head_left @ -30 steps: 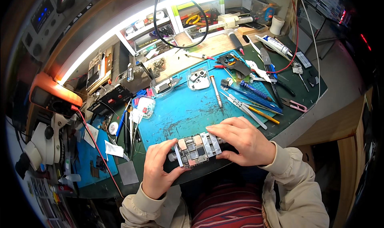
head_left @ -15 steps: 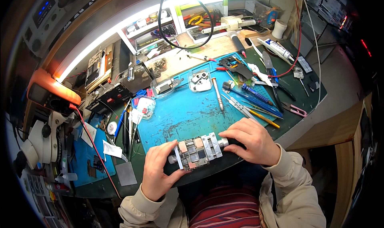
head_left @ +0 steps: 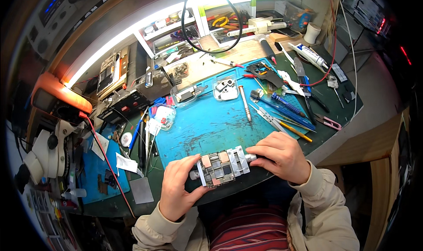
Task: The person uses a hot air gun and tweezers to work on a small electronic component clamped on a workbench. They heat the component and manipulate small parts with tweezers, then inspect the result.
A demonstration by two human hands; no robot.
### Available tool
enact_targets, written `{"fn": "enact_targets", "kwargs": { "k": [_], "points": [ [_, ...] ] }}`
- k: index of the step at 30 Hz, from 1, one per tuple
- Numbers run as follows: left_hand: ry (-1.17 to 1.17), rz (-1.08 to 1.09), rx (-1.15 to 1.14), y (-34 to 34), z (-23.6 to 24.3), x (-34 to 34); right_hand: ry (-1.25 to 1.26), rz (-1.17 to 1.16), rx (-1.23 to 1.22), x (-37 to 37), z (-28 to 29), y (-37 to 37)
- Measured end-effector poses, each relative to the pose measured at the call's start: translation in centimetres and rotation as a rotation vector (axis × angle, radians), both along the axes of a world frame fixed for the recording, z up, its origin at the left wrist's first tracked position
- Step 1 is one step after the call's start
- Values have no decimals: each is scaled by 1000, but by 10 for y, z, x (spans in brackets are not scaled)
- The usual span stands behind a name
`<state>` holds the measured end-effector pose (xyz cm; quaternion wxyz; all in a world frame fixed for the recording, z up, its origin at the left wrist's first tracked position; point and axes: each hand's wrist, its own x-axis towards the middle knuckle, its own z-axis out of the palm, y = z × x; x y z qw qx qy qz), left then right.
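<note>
Close to my body, above the front edge of the bench, is a silvery metal board holder (head_left: pixel 240 161) with a circuit board (head_left: pixel 220 169) clamped in it. The board carries copper-coloured patches and dark chips. My left hand (head_left: pixel 177 189) is closed on the holder's left end, thumb below and fingers above. At the other end, the thumb and fingers of my right hand (head_left: pixel 282 157) pinch a round metal knob (head_left: pixel 250 157). The screwdriver (head_left: pixel 245 103) lies on the blue mat (head_left: pixel 194 134) beyond the holder.
Tweezers (head_left: pixel 268 118), brushes and pliers crowd the mat's right side. Small clear boxes (head_left: pixel 225 88) of parts stand at the back. To the left are an orange multimeter (head_left: pixel 59 99), a red cable (head_left: pixel 103 156) and a grey square plate (head_left: pixel 142 190). A black cable loop (head_left: pixel 211 51) hangs overhead.
The whole view has shifted slightly, so the bench appears a little further right. Both hands keep their grip on the holder and its knob, with the right fingers slightly repositioned.
</note>
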<state>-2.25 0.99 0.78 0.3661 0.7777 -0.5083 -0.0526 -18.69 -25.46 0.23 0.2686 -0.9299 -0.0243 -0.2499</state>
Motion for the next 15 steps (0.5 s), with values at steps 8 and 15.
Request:
{"fn": "enact_targets", "kwargs": {
  "k": [8, 15],
  "points": [
    [18, -7, 37, 2, 1, 0, -18, -28, 25, 0, 2, 4],
    [-15, -24, 42, -2, 2, 1, -2, -16, -14, -1, -2, 0]
  ]
}}
